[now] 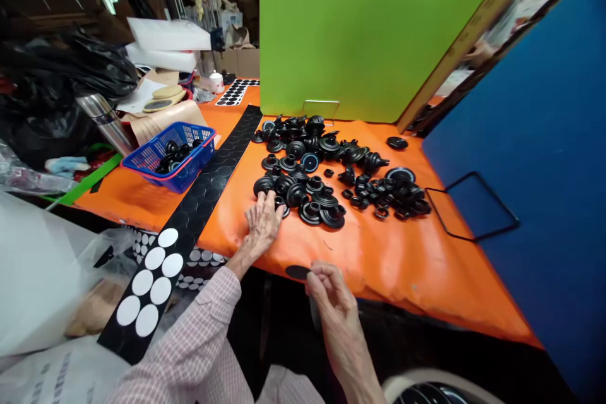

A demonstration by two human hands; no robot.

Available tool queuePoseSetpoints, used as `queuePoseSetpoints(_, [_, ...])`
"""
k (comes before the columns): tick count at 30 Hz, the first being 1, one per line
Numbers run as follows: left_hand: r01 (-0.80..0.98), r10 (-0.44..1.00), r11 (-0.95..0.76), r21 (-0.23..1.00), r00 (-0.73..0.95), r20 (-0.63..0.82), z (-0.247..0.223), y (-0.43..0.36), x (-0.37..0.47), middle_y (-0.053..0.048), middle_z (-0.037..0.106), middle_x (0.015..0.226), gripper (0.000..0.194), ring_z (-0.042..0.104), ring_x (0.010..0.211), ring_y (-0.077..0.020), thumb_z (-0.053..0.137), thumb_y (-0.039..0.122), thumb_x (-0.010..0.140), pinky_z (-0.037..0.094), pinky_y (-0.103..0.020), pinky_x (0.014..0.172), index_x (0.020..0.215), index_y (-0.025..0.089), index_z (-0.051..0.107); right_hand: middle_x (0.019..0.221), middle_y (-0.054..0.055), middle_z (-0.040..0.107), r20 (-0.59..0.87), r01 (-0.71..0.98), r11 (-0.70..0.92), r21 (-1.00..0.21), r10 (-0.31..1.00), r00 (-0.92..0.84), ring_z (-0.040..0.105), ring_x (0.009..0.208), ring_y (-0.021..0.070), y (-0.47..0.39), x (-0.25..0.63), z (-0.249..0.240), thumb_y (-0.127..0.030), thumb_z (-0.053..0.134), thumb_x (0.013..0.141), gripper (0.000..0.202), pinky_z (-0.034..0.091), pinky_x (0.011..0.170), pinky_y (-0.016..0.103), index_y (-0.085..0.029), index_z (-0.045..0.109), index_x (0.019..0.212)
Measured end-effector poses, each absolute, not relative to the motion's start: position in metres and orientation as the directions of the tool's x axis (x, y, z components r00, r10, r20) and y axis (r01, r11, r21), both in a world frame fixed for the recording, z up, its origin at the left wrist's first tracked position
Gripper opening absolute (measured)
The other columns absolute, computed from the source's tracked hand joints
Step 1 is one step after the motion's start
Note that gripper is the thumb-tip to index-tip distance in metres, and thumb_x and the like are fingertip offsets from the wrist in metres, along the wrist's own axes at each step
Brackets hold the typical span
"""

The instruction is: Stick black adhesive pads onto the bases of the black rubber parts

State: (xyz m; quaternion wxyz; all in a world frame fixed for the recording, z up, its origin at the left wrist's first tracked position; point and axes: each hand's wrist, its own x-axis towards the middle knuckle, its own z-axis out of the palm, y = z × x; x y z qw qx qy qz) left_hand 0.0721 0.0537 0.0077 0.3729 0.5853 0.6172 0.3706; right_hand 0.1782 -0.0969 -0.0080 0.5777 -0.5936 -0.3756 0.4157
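My left hand (263,222) reaches to the near edge of a pile of black round plastic parts (297,194). Its fingers are apart, and the tips touch a stepped, flanged part (283,207); no firm grip on it shows. At the table's front edge, a thin black round pad (297,273) is pinched between thumb and fingertips of my right hand (334,297). On the left runs a long black strip of round pads (208,186), with several bare white circles (161,290) at its near end.
A blue basket (182,170) with black parts stands left of the strip on the orange table (388,259). Smaller black rings (379,196) lie to the right. A green board (369,31) rises behind, and a blue board (525,139) with a wire handle borders the right.
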Motion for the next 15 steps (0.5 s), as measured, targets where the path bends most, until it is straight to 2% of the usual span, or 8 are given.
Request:
queuePoseSetpoints(3, [0.324, 0.997, 0.073, 0.943, -0.036, -0.065, 0.0, 0.05, 0.065, -0.01, 0.057, 0.113, 0.023, 0.047, 0.119, -0.0306, 0.07, 0.029, 0.074, 0.032, -0.042, 0.102, 0.089, 0.021, 0.054, 0.071, -0.001, 0.056, -0.089, -0.036, -0.081, -0.996, 0.941, 0.327, 0.053, 0.065, 0.0131, -0.106, 0.18, -0.011, -0.048, 0.065, 0.08, 0.028, 0.047, 0.063, 0.024, -0.02, 0.063, 0.081])
queuePoseSetpoints(6, [0.229, 0.986, 0.155, 0.961, 0.02, -0.164, 0.002, 0.03, 0.045, -0.006, 0.062, 0.096, 0.021, 0.061, 0.094, -0.0226, 0.06, 0.038, 0.082, 0.047, -0.037, 0.085, 0.088, 0.021, 0.05, 0.07, -0.001, 0.057, -0.1, -0.026, -0.096, -0.995, 0.956, 0.275, 0.056, 0.066, 0.0142, -0.109, 0.178, -0.008, -0.047, 0.063, 0.082, 0.026, 0.049, 0.065, 0.026, -0.021, 0.065, 0.086])
queuePoseSetpoints(8, [0.027, 0.951, 0.294, 0.955, 0.097, -0.295, 0.007, 0.014, 0.033, -0.004, 0.063, 0.092, 0.02, 0.063, 0.08, -0.0183, 0.055, 0.039, 0.085, 0.052, -0.034, 0.072, 0.092, 0.021, 0.05, 0.076, 0.001, 0.061, -0.068, 0.018, -0.075, -0.997, 0.961, 0.267, 0.059, 0.072, 0.0152, -0.107, 0.176, -0.003, -0.044, 0.063, 0.082, 0.024, 0.05, 0.069, 0.027, -0.021, 0.066, 0.088])
queuePoseSetpoints(10, [-0.248, 0.883, 0.468, 0.848, 0.181, -0.434, 0.013, -0.002, 0.024, -0.002, 0.065, 0.09, 0.02, 0.063, 0.074, -0.0157, 0.059, 0.037, 0.085, 0.054, -0.03, 0.065, 0.092, 0.02, 0.053, 0.08, 0.001, 0.063, -0.019, 0.044, -0.033, -0.999, 0.962, 0.272, 0.06, 0.073, 0.0146, -0.104, 0.173, 0.002, -0.042, 0.063, 0.083, 0.021, 0.051, 0.069, 0.026, -0.022, 0.065, 0.09])
queuePoseSetpoints(12, [-0.44, 0.819, 0.57, 0.694, 0.24, -0.521, 0.017, -0.015, 0.019, -0.004, 0.066, 0.087, 0.021, 0.062, 0.074, -0.0151, 0.062, 0.037, 0.084, 0.055, -0.028, 0.062, 0.089, 0.017, 0.058, 0.075, -0.001, 0.06, 0.007, 0.007, 0.005, -1.0, 0.959, 0.282, 0.058, 0.067, 0.013, -0.101, 0.17, 0.006, -0.04, 0.065, 0.081, 0.025, 0.05, 0.064, 0.025, -0.023, 0.061, 0.099])
queuePoseSetpoints(15, [-0.504, 0.816, 0.57, 0.649, 0.256, -0.518, 0.019, -0.028, 0.013, -0.007, 0.067, 0.096, 0.023, 0.063, 0.082, -0.0168, 0.058, 0.037, 0.088, 0.057, -0.028, 0.066, 0.093, 0.015, 0.063, 0.067, -0.004, 0.055, -0.062, -0.085, -0.039, -0.996, 0.955, 0.29, 0.052, 0.06, 0.0114, -0.099, 0.166, 0.009, -0.041, 0.07, 0.078, 0.031, 0.046, 0.058, 0.023, -0.023, 0.057, 0.098])
